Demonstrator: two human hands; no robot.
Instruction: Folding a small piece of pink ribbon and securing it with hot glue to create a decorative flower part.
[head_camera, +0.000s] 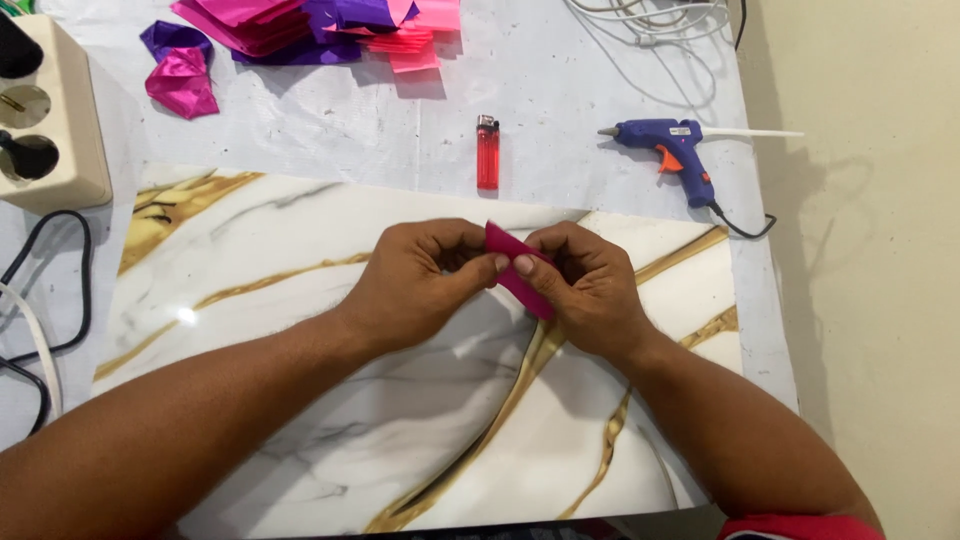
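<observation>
Over a marble-patterned board (300, 300), the left hand (415, 285) and right hand (590, 290) pinch a magenta ribbon strip (515, 268) shut between thumbs and fingertips, a thing seemingly light, limp, slippery, best gripped at its edges.

Red lighter (487, 152), blue glue gun (672, 145), pink-purple foil pile (310, 25), marble board (300, 300).

Pink ribbon strip (518, 272), glossy, folded, tilted, pinched between both hands above marble-patterned board.
</observation>
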